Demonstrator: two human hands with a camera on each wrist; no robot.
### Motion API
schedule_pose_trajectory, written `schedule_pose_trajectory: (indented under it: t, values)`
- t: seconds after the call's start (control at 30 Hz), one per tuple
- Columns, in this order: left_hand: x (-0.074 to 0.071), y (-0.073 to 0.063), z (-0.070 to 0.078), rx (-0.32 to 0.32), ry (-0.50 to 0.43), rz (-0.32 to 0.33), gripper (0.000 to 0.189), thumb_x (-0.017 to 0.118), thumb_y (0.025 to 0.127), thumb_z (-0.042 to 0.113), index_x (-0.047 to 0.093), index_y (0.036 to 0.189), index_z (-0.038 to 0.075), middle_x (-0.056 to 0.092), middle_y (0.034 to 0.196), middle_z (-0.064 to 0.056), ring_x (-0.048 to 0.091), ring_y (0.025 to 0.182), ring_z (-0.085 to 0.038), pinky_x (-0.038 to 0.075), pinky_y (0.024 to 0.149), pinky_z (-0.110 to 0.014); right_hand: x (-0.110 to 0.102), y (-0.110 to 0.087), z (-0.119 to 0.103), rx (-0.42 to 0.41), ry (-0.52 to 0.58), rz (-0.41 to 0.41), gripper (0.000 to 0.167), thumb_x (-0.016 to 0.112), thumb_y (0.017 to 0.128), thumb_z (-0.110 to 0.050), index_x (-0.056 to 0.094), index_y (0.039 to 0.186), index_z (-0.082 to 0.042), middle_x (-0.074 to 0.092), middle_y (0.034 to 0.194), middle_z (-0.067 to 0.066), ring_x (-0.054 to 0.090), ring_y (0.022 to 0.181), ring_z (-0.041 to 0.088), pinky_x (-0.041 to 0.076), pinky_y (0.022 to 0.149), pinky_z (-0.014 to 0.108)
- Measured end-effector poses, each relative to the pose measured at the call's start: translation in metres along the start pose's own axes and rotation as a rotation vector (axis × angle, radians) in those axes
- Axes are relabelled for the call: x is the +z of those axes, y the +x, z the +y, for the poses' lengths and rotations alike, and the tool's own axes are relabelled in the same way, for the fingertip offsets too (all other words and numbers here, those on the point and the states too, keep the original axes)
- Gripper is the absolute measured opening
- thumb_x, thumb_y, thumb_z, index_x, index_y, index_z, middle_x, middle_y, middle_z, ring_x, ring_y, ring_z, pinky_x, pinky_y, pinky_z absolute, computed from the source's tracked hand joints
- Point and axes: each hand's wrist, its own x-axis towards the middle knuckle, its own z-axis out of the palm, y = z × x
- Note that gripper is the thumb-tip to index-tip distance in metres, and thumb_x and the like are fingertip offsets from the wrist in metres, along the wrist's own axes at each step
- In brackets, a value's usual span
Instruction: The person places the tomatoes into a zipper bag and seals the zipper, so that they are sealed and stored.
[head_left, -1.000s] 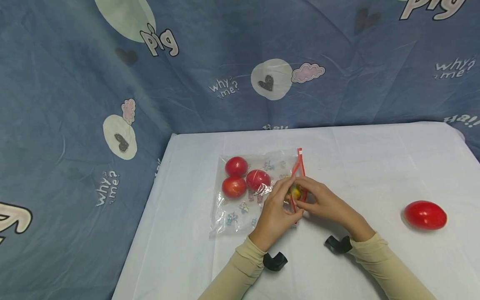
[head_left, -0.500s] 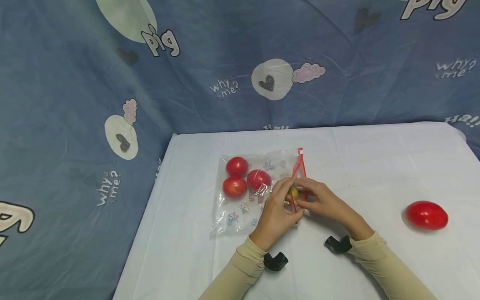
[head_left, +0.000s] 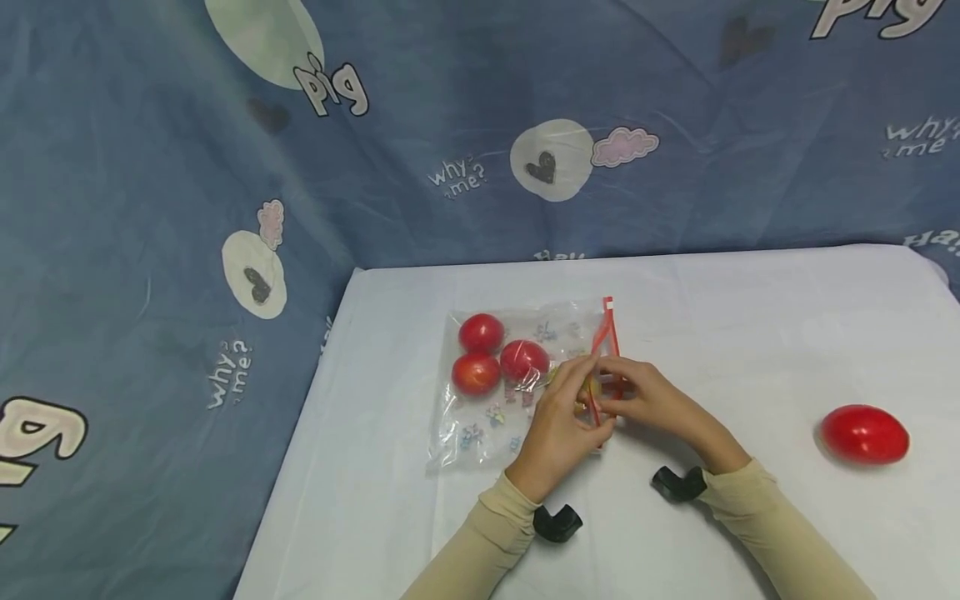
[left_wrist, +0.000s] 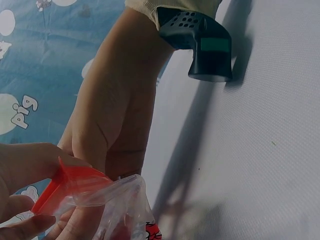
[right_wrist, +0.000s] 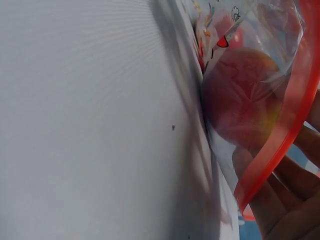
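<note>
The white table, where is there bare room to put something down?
On the white table, there's a big patch between the clear bag and the lone red oval thing, beyond the right hand. A narrower one lies left of the bag. It's crowded by the bag's red strip, where both hands are.

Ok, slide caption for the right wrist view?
Right hand at the mouth of a red-edged clear bag, round red-and-yellow object inside.
</note>
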Motion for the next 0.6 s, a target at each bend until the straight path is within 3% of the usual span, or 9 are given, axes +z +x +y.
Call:
schedule_pose_trajectory:
  t: [0.2,0.37,0.5,0.6]
  values:
    - [0.0,0.0,-0.001,-0.005,0.004,0.011,0.084,0.088,0.08,0.012,0.048,0.153,0.012,0.055,0.149,-0.004,0.054,0.136,-0.018,0.048,0.115,-0.032,-0.001,0.009,0.001,0.051,0.034,-0.058,0.046,0.079,0.081,0.006,0.066,0.125,0.005,0.074,0.117,0.018,0.069,0.105,0.017,0.062,0.09,0.047]
    - [0.0,0.0,0.0,-0.022,-0.02,0.005,0.085,0.087,0.08,0.011,0.046,0.155,0.015,0.053,0.151,-0.004,0.055,0.133,-0.017,0.051,0.11,-0.027,0.0,0.016,0.001,0.09,0.076,-0.101,0.041,0.076,0.081,0.008,0.067,0.121,0.006,0.073,0.115,0.018,0.067,0.111,0.016,0.058,0.099,0.054]
    - [-0.001,0.0,0.001,-0.025,-0.033,0.003,0.086,0.087,0.08,0.009,0.046,0.155,0.014,0.052,0.151,-0.004,0.057,0.128,-0.016,0.053,0.104,-0.022,0.001,0.021,0.002,0.103,0.08,-0.107,0.041,0.072,0.078,0.01,0.068,0.118,0.006,0.074,0.111,0.016,0.064,0.105,0.007,0.056,0.1,0.055]
    - [-0.002,0.001,0.002,-0.027,-0.046,0.001,0.085,0.086,0.08,0.007,0.046,0.155,0.013,0.052,0.151,-0.005,0.06,0.119,-0.015,0.058,0.092,-0.018,0.002,0.023,0.003,0.114,0.06,-0.11,0.041,0.071,0.075,0.011,0.069,0.116,0.005,0.074,0.109,0.014,0.063,0.102,0.009,0.057,0.1,0.05]
